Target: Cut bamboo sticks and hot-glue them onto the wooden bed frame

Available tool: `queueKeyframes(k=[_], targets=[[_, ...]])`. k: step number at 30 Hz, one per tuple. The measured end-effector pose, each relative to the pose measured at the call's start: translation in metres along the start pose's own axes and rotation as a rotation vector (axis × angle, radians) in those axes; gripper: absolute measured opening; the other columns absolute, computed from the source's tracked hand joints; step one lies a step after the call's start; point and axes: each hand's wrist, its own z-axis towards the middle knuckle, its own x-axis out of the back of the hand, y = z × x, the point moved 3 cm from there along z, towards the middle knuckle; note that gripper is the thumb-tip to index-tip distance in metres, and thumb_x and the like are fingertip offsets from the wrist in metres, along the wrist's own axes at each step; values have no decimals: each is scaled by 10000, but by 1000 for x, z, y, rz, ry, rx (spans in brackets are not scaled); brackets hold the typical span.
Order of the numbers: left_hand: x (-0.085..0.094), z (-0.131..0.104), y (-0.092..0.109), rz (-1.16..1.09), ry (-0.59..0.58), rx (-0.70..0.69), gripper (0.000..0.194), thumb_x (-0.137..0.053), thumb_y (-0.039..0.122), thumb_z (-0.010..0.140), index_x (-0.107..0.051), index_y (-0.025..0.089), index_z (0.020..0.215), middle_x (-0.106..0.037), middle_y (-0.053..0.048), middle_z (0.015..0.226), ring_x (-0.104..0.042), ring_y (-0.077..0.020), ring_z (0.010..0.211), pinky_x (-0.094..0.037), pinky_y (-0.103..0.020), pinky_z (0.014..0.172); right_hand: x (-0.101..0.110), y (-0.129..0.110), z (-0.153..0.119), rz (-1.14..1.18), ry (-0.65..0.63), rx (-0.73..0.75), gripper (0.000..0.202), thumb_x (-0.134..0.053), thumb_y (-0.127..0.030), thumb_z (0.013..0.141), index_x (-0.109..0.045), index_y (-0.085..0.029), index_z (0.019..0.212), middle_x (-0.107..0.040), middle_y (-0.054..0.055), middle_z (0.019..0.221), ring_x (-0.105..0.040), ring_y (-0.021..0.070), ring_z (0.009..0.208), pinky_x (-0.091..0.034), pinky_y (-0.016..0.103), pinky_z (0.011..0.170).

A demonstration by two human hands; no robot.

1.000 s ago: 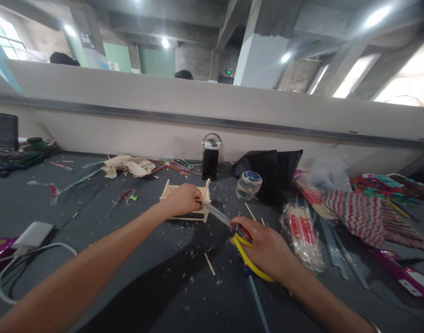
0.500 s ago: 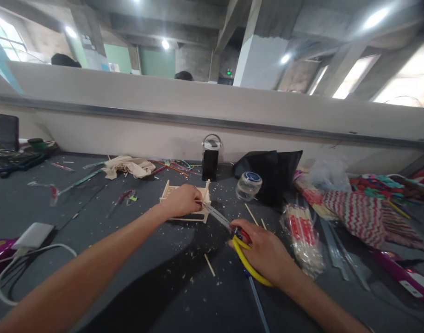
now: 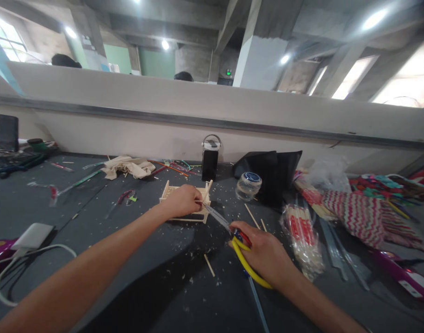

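Near the middle of the dark table stands a small frame of pale wooden sticks [image 3: 189, 219]. My left hand [image 3: 184, 200] is over it, fingers pinched at its right side. A thin pale stick end shows at my fingertips; most of what they grip is hidden. My right hand [image 3: 264, 249] grips the yellow-and-red handles of scissors [image 3: 217, 216]. Their silver blades point up and left, with the tips at the frame's right corner beside my left fingertips. A slanted stick [image 3: 208, 189] rises at that corner.
A clear jar [image 3: 248, 186], a black bag [image 3: 272, 173] and a black phone [image 3: 209, 165] stand behind. On the right lie a packet of sticks [image 3: 302, 236] and striped knitting [image 3: 358, 215]. A crumpled cloth [image 3: 128, 167] is back left; loose sticks [image 3: 209, 265] and scraps litter the table.
The slanted stick at the frame's right corner leans further right than before. The scissor blades have shifted slightly and look closer together. My left hand has hardly moved.
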Motion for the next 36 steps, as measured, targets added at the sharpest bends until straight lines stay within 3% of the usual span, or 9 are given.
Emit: queueKeyframes(k=[5, 10, 13, 16, 19, 23, 27, 36], targets=[[-1, 1, -1, -3, -23, -7, 154, -564, 189, 682, -714, 158, 706, -651, -18, 678, -540, -135, 624, -354, -229, 573, 0, 2, 0, 26, 7, 16, 289, -537, -250, 815, -601, -279, 1096, -722, 10, 976, -686, 189, 775, -514, 296, 702], [15, -6, 4, -28, -36, -117, 264, -639, 237, 669, -686, 162, 918, -662, -54, 949, -583, -181, 856, -414, -258, 753, 6, 1, -2, 161, -52, -14, 291, -585, -290, 790, -625, -262, 1077, -723, 6, 952, -680, 193, 826, -511, 293, 746], [29, -23, 8, -72, 13, -145, 349, -644, 281, 700, -646, 168, 1030, -635, -73, 1072, -563, -206, 987, -408, -298, 856, 8, 4, -7, 255, -107, -44, 318, -632, -344, 756, -641, -238, 1055, -695, -18, 757, -645, 159, 664, -493, 246, 629], [35, -50, 13, -225, 121, -55, 311, -605, 283, 742, -632, 175, 1033, -651, -58, 1032, -582, -180, 906, -437, -287, 796, 8, 8, -17, 381, -192, -82, 354, -653, -359, 722, -639, -205, 1041, -601, -44, 602, -558, 123, 535, -435, 208, 525], [25, -77, 21, -416, 202, 105, 249, -574, 304, 775, -641, 170, 974, -677, -41, 901, -589, -156, 772, -457, -266, 700, 6, 8, -31, 553, -273, -127, 378, -654, -356, 711, -621, -201, 1055, -553, -49, 593, -503, 103, 513, -398, 191, 495], [2, -96, 41, -509, 202, 156, 249, -613, 344, 773, -656, 184, 959, -685, -8, 804, -592, -147, 704, -438, -239, 629, 1, 2, -47, 662, -318, -147, 325, -643, -331, 714, -624, -208, 1014, -415, -79, 544, -390, 77, 472, -330, 176, 456], [-10, -99, 55, -422, 235, 157, 239, -521, 337, 851, -681, 174, 781, -654, 1, 661, -550, -129, 600, -369, -224, 548, -3, -3, -54, 644, -307, -125, 319, -646, -337, 717, -626, -203, 1006, -403, -77, 555, -383, 81, 501, -355, 180, 486], [-12, -100, 60, -320, 309, 136, 258, -464, 252, 874, -638, 172, 701, -584, 5, 592, -482, -116, 547, -316, -234, 531, -2, -4, -59, 420, -255, -107, 327, -634, -330, 722, -622, -222, 1030, -498, -59, 581, -447, 102, 520, -392, 190, 510]])
